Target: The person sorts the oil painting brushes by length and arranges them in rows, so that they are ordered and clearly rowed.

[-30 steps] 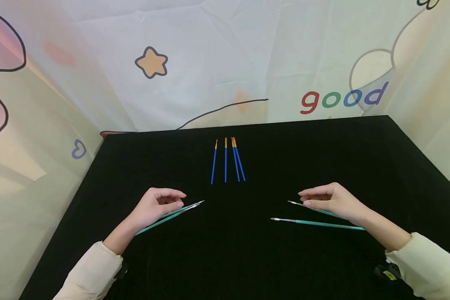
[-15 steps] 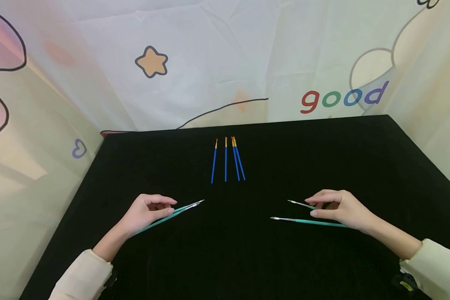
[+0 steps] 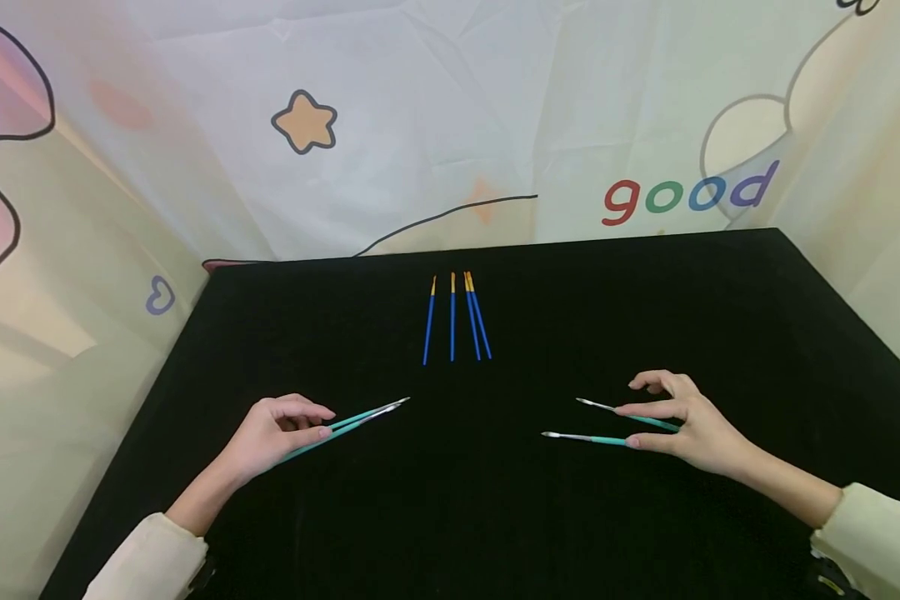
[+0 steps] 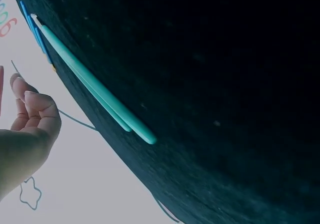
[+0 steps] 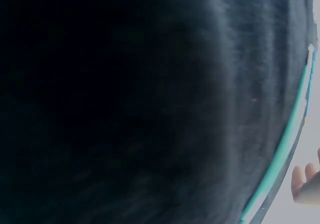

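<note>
Both hands hover over the brushes: my left hand (image 3: pixel 281 429) has its fingers softly bent, thumb parted, gripping nothing; my right hand (image 3: pixel 686 425) spreads wider, thumb well off the fingers, equally without a hold. Under the left, two slim teal-handled paintbrushes (image 4: pixel 97 86) with silvery ferrules converge towards their pale tips. Under the right, two matching ones, the upper brush (image 3: pixel 654 423) and the lower brush (image 3: pixel 607 441), lie apart; my thumb overlaps the lower, contact impossible to tell. Careful now: those smooth, round-looking handles could roll if a fingertip grazes one, and pinching at the left pair could knock its neighbour askew. Farther out, four thin blue-handled paintbrushes (image 3: pixel 452 325) with yellow-gold ferrules point away, the two rightmost nearly meeting at their bristles; a careless reach might scatter them. Matt, faintly fuzzy black cloth (image 3: pixel 450 500) should slow any roll. Beyond hangs pale, creased, printed fabric (image 3: pixel 450 100).
</note>
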{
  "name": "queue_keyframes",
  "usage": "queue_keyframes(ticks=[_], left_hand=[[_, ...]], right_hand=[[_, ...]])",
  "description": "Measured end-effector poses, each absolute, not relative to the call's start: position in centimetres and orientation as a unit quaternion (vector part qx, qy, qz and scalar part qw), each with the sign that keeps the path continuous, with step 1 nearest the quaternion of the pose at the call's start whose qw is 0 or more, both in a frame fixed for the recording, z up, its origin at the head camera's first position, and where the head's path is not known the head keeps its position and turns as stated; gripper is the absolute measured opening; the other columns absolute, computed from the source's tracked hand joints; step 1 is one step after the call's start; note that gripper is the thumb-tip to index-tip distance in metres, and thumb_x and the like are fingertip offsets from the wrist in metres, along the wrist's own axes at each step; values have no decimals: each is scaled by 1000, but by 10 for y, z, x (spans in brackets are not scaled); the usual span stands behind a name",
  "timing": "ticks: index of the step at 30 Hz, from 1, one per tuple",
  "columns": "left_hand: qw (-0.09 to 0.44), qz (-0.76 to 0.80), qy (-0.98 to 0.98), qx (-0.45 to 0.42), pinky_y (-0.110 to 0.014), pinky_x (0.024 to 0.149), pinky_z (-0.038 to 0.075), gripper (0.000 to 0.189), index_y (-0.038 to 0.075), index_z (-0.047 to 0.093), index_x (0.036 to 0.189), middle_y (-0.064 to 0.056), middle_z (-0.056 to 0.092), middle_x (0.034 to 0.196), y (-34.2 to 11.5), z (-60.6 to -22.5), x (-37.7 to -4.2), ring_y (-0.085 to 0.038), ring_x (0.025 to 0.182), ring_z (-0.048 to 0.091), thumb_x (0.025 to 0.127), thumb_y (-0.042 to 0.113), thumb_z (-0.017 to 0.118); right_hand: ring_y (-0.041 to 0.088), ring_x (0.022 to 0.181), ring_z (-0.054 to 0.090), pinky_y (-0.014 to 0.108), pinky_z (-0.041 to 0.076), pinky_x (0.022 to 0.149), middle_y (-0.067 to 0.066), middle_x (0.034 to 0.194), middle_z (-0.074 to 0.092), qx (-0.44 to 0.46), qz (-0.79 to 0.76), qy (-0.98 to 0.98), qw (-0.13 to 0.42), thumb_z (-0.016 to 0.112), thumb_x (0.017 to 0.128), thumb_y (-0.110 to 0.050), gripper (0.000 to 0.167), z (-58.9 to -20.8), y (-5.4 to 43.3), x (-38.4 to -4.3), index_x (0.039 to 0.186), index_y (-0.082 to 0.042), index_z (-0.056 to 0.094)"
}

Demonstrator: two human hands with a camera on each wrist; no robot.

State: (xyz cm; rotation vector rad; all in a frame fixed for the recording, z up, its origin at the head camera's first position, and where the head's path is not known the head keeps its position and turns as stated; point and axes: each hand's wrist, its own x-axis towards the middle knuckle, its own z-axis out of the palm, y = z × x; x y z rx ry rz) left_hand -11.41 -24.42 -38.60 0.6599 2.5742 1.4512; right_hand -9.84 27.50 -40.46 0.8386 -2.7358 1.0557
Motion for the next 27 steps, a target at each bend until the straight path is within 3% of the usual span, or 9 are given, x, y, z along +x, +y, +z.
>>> queue_keyframes(ticks=[5, 15, 27], left_hand=[[56, 472, 857, 200, -25, 53, 44, 18, -1, 68, 95, -3, 61, 81, -250, -388, -112, -12, 63, 52, 80, 8, 69], [52, 461, 861, 209, -24, 51, 41, 17, -3, 69, 92, 0, 58, 76, -258, -391, -107, -10, 59, 48, 78, 6, 71], [69, 418, 883, 202, -24, 52, 37, 22, 0, 70, 96, 1, 54, 76, -269, -399, -108, -10, 59, 41, 77, 9, 72]], right_hand=[[16, 103, 32, 27, 30, 76, 4, 116, 45, 298, 325, -894, 81, 80, 66, -13, 35, -411, 278, -95, 99, -18, 71], [3, 80, 30, 20, 29, 63, -12, 86, 33, 297, 316, -895, 99, 81, 63, -14, 32, -420, 282, -88, 94, -17, 73], [1, 73, 31, 17, 29, 58, -12, 81, 31, 294, 319, -896, 95, 80, 64, -11, 32, -427, 285, -87, 96, -12, 72]])
